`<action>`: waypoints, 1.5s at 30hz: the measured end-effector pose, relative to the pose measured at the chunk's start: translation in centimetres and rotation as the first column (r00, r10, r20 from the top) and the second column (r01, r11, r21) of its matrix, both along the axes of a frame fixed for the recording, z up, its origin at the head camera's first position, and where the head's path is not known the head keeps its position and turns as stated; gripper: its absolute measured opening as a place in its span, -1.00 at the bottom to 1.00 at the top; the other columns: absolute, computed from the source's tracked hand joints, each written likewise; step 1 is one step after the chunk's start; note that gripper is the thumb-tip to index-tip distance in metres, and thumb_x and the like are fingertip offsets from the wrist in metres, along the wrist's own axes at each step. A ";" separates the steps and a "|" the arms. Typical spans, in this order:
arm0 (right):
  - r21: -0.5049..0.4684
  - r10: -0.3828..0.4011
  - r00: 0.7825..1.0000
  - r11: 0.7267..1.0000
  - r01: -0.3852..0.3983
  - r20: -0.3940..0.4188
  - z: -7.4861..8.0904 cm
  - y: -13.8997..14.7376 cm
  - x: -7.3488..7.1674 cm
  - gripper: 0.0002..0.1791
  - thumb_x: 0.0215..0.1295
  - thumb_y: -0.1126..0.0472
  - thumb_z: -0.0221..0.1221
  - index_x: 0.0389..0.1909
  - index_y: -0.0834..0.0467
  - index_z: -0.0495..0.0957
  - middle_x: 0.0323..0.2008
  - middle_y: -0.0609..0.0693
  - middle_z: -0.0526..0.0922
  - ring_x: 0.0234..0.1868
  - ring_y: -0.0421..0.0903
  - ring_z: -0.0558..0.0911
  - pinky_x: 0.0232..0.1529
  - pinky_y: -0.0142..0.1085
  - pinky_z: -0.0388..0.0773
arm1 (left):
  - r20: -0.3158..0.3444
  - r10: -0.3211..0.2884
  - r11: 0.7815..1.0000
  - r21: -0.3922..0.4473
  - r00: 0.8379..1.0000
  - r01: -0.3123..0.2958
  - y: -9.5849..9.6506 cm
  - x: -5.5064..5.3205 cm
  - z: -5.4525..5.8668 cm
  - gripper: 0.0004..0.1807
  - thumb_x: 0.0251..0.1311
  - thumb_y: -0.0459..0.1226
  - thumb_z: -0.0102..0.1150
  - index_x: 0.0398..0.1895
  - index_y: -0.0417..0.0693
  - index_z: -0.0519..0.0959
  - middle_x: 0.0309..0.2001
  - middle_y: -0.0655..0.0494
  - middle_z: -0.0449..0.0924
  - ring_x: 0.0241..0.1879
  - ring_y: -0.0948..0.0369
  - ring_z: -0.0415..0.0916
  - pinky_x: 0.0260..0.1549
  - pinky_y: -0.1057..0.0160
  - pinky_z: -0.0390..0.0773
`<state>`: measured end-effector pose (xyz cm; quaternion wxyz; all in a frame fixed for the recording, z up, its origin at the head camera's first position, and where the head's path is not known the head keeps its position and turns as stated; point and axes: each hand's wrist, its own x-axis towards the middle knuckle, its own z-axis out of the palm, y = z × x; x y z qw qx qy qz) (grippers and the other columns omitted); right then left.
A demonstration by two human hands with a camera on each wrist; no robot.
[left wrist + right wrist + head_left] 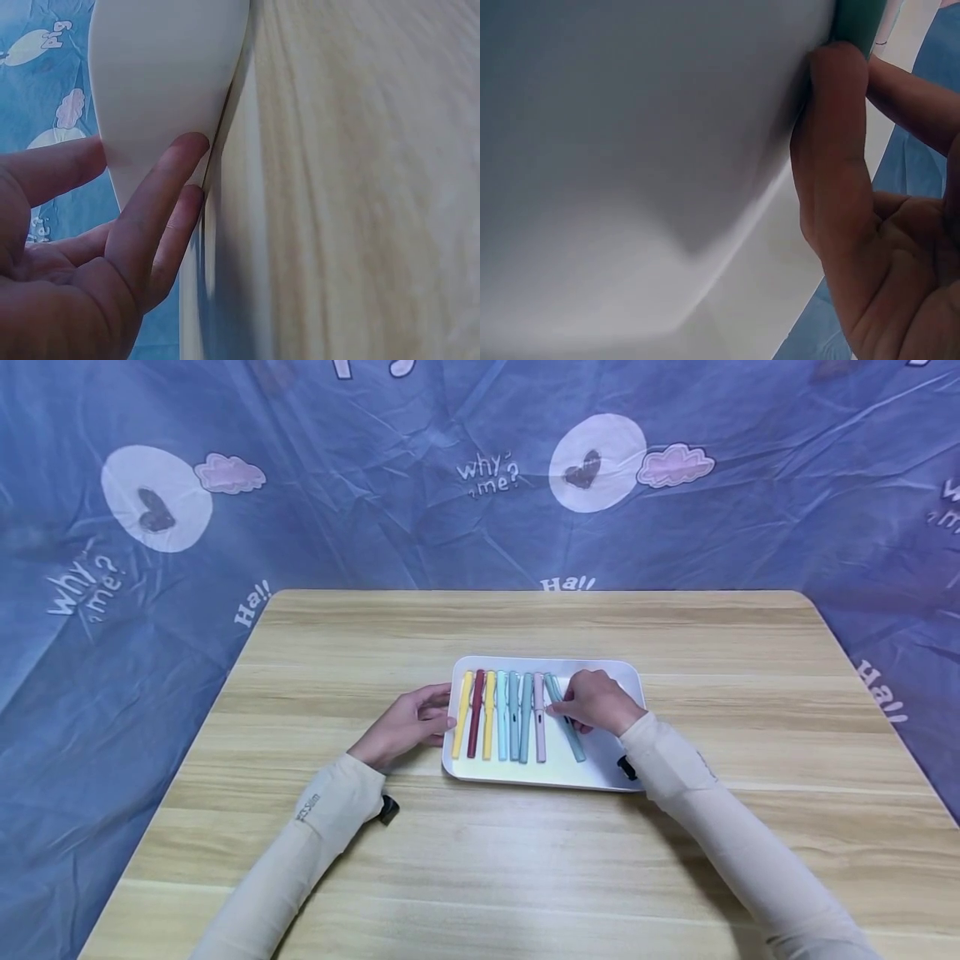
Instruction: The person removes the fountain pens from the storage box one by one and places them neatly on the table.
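Note:
A white tray [600, 775] holds a row of capped pens. From the left come a yellow pen [462, 718], a dark red pen [476, 714], another yellow pen [489, 718], a light blue pen [502, 718], two teal pens [527, 720] and a lilac pen [539, 720]. At the right end, a slanted teal pen [576, 743] is pinched by my right hand [600, 702]; its middle is partly hidden by the fingers. My left hand [411, 722] holds the tray's left side, thumb at the rim and fingertips [193, 142] against the outer wall.
The tray rests on a wood-grain table [480, 860]. A blue printed cloth [420, 477] hangs behind the table and along its sides. Bare tray floor [630, 150] shows beside the right hand.

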<state>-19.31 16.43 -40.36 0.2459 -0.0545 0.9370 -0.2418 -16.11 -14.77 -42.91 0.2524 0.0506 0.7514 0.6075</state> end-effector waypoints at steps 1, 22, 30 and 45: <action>-0.002 0.000 1.000 1.000 0.000 -0.003 0.0 0.0 0.0 -0.66 0.42 0.08 0.34 -0.25 0.34 0.73 -0.57 0.04 0.68 -0.56 -0.14 0.66 -0.48 -0.34 0.60 | -0.001 0.000 1.000 -0.002 1.000 0.000 0.0 0.0 0.0 -0.26 0.44 -0.40 0.21 0.62 -0.19 0.16 0.47 -0.20 0.33 0.29 -0.08 0.49 0.00 0.12 0.76; -0.020 0.011 0.999 1.000 -0.012 -0.047 0.6 0.8 0.5 -0.67 0.40 0.05 0.36 -0.36 0.26 0.70 -0.57 0.01 0.69 -0.51 -0.13 0.67 -0.44 -0.29 0.57 | 0.014 0.005 1.000 -0.010 1.000 -0.005 0.1 -0.1 0.1 -0.25 0.43 -0.39 0.23 0.62 -0.17 0.16 0.46 -0.19 0.34 0.32 -0.08 0.47 0.00 0.11 0.75; -0.037 0.000 0.997 0.999 -0.003 -0.083 1.2 0.8 0.8 -0.68 0.38 0.00 0.37 -0.40 0.18 0.69 -0.59 -0.04 0.70 -0.49 -0.14 0.65 -0.44 -0.31 0.47 | 0.012 0.009 1.000 -0.010 1.000 -0.009 0.0 0.1 0.1 -0.24 0.43 -0.39 0.23 0.62 -0.17 0.16 0.47 -0.19 0.33 0.32 -0.08 0.46 0.00 0.12 0.76; -0.260 -0.154 0.972 0.960 0.105 -0.176 4.3 2.8 2.5 -0.62 0.38 -0.09 0.37 -0.24 0.19 0.65 -0.42 -0.01 0.74 -0.30 0.08 0.75 -0.31 -0.24 0.56 | 0.010 0.025 0.999 -0.026 1.000 -0.025 0.2 0.1 -0.1 -0.25 0.42 -0.40 0.23 0.62 -0.14 0.18 0.46 -0.14 0.35 0.28 -0.05 0.49 -0.03 0.11 0.77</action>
